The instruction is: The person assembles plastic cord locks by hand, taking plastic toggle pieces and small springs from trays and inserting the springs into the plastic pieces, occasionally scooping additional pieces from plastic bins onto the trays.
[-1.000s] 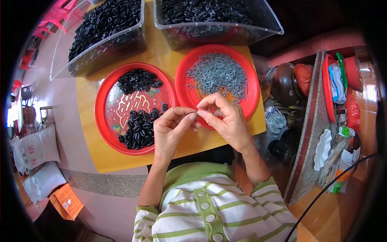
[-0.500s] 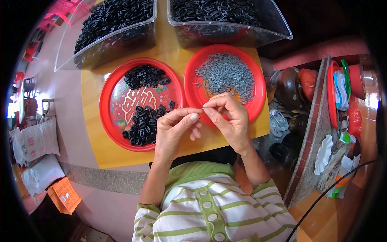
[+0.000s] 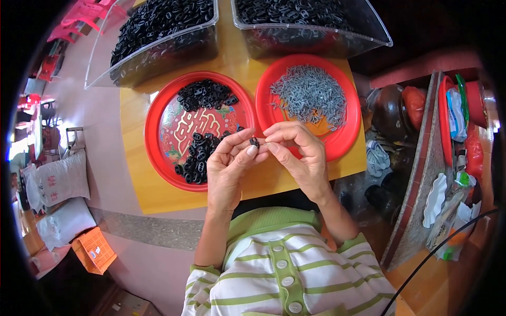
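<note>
My left hand (image 3: 226, 171) pinches a small black plastic piece with holes (image 3: 254, 142) between thumb and fingers. Close against it, my right hand (image 3: 303, 160) has its thumb and forefinger pressed together; whatever sits between those tips is too small to make out. Both hands are above the near edges of two red plates. On the left plate (image 3: 151, 145), two heaps of similar black pieces (image 3: 204, 95) lie over a patterned base. The right plate (image 3: 354, 113) carries a pile of small grey screws (image 3: 308, 92).
Two clear bins (image 3: 153, 55) (image 3: 316, 34) full of black pieces stand at the back of the yellow table (image 3: 168, 203). Right of the table are a dark jar (image 3: 389, 113) and a stone-topped ledge (image 3: 416, 174). White sacks (image 3: 63, 176) and an orange box (image 3: 94, 250) lie left.
The view has swung so that everything sits farther right. The black piece now shows between my left fingers, which have opened out a little; my right hand keeps its pinch.
</note>
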`<state>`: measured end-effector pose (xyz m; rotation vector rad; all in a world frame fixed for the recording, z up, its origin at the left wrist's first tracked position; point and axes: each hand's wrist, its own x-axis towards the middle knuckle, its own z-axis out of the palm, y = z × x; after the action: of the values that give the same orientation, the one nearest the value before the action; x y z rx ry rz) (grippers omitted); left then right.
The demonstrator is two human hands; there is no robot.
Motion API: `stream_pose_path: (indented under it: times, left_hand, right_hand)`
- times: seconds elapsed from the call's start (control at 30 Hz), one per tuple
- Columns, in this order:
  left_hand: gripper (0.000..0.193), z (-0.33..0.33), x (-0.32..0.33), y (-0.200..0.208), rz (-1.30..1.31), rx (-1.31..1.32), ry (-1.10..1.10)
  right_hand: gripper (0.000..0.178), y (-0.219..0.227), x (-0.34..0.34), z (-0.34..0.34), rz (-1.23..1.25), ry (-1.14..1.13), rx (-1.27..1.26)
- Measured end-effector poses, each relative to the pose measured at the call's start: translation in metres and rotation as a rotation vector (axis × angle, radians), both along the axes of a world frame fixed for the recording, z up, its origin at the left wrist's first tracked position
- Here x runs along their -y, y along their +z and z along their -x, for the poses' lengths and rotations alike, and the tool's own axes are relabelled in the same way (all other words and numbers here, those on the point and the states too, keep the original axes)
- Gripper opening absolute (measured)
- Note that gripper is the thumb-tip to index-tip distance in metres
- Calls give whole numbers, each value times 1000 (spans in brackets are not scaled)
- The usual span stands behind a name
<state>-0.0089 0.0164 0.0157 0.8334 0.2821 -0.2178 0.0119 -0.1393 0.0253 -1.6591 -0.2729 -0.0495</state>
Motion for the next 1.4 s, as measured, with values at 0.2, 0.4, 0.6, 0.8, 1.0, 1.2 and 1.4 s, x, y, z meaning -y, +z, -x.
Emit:
stream_pose_path:
  times: [0.2, 0.4, 0.6, 0.8, 1.0, 1.2, 1.4]
  left_hand:
    - [22, 3, -4, -4, -37, -34, 21]
    - [16, 4, -5, -4, -15, -39, 31]
    - [11, 5, -10, -7, -17, -29, 42]
    - [11, 3, -10, -7, -53, -7, 27]
    - [14, 5, -10, -4, -182, 36, 10]
    - [14, 8, -9, -3, -295, 65, -42]
    - [13, 11, -14, -4, -182, 39, 26]
  right_hand:
    - [7, 5, -2, -3, 137, 53, 115]
    - [7, -3, -6, -3, -50, 38, -60]
    - [8, -6, -12, -3, -65, 82, -102]
    - [8, -7, -13, -3, -59, 79, -132]
    - [8, 6, -11, -3, 96, 81, -57]
    - [8, -7, -14, 8, 120, 55, -43]
    - [12, -8, -19, 9, -174, 104, -254]
